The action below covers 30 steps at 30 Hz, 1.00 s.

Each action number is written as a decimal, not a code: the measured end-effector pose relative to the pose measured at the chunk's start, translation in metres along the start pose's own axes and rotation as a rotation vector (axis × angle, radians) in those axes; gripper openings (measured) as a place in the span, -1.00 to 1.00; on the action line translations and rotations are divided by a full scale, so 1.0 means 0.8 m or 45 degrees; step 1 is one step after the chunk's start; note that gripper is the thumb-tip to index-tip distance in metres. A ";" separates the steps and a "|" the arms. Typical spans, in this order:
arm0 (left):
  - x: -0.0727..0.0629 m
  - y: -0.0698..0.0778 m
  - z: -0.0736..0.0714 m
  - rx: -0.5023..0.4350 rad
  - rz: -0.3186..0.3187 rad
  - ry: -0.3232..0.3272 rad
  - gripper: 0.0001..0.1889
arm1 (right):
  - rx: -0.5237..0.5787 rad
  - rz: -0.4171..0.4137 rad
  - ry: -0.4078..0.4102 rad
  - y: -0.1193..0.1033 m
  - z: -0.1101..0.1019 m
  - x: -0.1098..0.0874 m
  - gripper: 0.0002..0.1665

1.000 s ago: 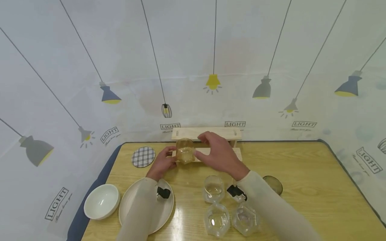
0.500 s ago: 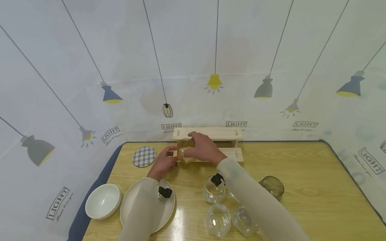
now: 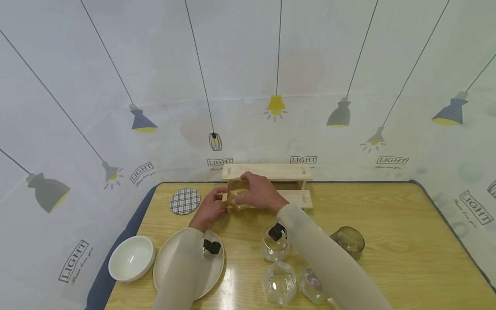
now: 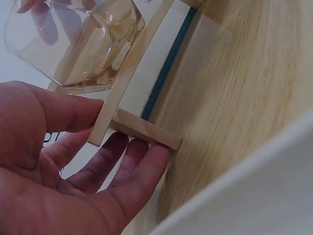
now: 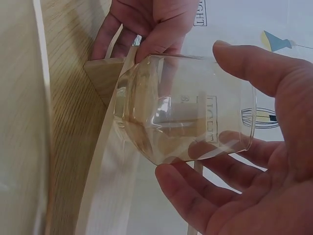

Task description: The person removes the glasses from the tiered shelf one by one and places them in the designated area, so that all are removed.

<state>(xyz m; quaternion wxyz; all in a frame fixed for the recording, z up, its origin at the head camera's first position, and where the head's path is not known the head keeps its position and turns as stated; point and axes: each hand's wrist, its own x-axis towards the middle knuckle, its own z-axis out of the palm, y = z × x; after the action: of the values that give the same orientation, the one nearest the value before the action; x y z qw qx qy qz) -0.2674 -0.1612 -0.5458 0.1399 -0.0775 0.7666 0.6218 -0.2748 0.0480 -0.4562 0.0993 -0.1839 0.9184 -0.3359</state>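
An amber-tinted drinking glass (image 3: 236,186) stands on the lower step of a small two-tier wooden rack (image 3: 267,172) against the wall. My right hand (image 3: 264,192) holds it from the right; in the right wrist view, thumb and fingers lie around the glass (image 5: 195,107), on opposite sides. At the rack's left end is my left hand (image 3: 209,211). The left wrist view has its thumb on top of the lower board (image 4: 124,71) and the fingers curled against the end piece beneath. Part of the lower step is hidden behind my right hand.
Several clear faceted glasses (image 3: 280,284) stand in front of the rack, partly under my right sleeve. A smoky grey glass (image 3: 351,241) is farther right. At left are a plate (image 3: 215,269) under my left forearm, a white bowl (image 3: 131,259) and a checked round coaster (image 3: 185,201).
My right hand has moved left from beside the amber glass and now holds it. The left hand has stayed at the rack's end. More of the smoky glass shows.
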 end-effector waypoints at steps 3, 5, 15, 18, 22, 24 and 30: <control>-0.002 0.000 0.000 -0.002 0.003 -0.005 -0.49 | 0.010 -0.014 0.012 0.001 -0.001 -0.002 -0.06; -0.002 0.000 0.001 -0.015 -0.001 -0.011 -0.50 | 0.026 -0.022 0.025 0.001 -0.003 -0.006 -0.08; 0.000 -0.001 -0.001 -0.066 0.007 -0.045 -0.54 | 0.098 -0.028 0.093 -0.002 -0.031 -0.053 -0.03; -0.002 0.000 -0.002 -0.071 0.011 -0.058 -0.54 | 0.110 -0.040 0.106 -0.002 -0.042 -0.074 -0.03; -0.004 0.000 -0.003 -0.071 0.016 -0.058 -0.54 | 0.125 -0.107 0.152 0.001 -0.054 -0.102 -0.03; -0.005 0.000 -0.004 -0.071 0.018 -0.055 -0.53 | 0.127 -0.145 0.189 0.002 -0.060 -0.117 -0.04; -0.004 0.002 -0.002 -0.092 0.004 -0.075 -0.50 | 0.194 -0.197 0.284 0.010 -0.074 -0.159 -0.12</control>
<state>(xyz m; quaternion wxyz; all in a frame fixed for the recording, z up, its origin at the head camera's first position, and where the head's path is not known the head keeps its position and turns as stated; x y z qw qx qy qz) -0.2650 -0.1625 -0.5433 0.1585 -0.0630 0.7394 0.6513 -0.1788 0.1393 -0.4094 -0.0157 -0.2076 0.8787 -0.4297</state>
